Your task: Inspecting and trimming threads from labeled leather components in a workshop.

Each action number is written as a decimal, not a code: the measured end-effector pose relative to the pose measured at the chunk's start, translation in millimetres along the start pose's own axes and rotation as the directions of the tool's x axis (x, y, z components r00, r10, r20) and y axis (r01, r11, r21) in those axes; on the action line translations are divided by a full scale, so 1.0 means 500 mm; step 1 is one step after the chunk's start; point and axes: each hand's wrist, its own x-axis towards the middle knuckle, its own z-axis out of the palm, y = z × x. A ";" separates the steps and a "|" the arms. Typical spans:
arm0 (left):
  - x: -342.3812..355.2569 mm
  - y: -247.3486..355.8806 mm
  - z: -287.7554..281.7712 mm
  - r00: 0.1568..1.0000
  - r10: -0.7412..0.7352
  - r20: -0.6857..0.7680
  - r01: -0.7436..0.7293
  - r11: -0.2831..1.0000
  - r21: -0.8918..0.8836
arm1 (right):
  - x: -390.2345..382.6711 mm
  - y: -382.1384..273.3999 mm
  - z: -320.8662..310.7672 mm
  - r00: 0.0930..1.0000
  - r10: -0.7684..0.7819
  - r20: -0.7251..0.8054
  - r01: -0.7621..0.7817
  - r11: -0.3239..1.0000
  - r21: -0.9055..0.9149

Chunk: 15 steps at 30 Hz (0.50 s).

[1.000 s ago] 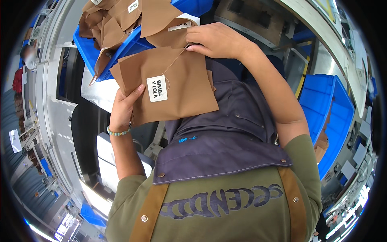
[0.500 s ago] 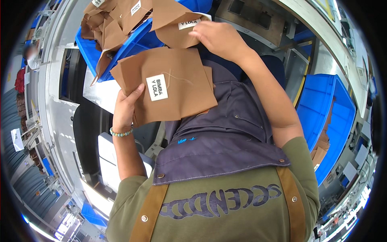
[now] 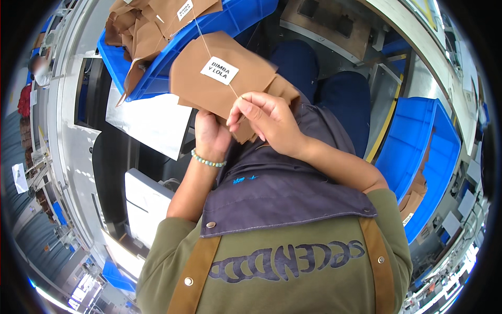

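Note:
My left hand (image 3: 212, 135) grips a stack of brown fabric pieces (image 3: 193, 81) from below at its near edge, its fingers mostly hidden underneath. On the top piece sits a white label (image 3: 219, 70) with dark print. A thin, pale thread (image 3: 234, 90) crosses the top piece beside that label and leads up toward the fabric in the blue bin. Over the stack's near right side, my right hand (image 3: 272, 123) pinches the thread between thumb and fingers.
At upper left a blue bin (image 3: 246, 15) holds a heap of brown labelled pieces (image 3: 149, 39). Another blue bin (image 3: 405, 136) stands at my right with brown pieces inside. A white sheet (image 3: 146, 123) lies left of the stack. My legs (image 3: 342, 99) are beyond the apron.
My right hand has come down from the far side, where it held a labelled piece, to the thread. The stack has turned and moved away from me, and my left hand has shifted right.

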 end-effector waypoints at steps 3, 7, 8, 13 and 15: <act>-0.014 -0.026 0.092 0.965 0.162 -0.205 -0.159 0.987 0.031 | -0.002 0.026 -0.010 0.984 -0.174 -0.027 0.161 0.952 -0.260; -0.026 -0.010 0.058 0.955 0.292 -0.057 -0.291 0.956 0.033 | -0.006 0.042 -0.010 0.984 -0.167 0.066 0.178 0.858 -0.481; -0.024 -0.004 0.046 0.960 0.279 0.013 -0.279 0.960 0.001 | -0.004 0.035 -0.011 0.975 -0.165 0.149 0.220 0.801 -0.557; -0.030 0.000 0.117 0.945 0.324 -0.030 -0.324 0.946 0.006 | 0.009 0.067 -0.022 0.994 0.039 0.107 0.011 0.904 -0.427; -0.023 -0.008 0.117 0.917 0.393 -0.069 -0.373 0.906 0.200 | 0.017 0.062 -0.034 0.974 0.146 0.172 -0.077 0.932 -0.353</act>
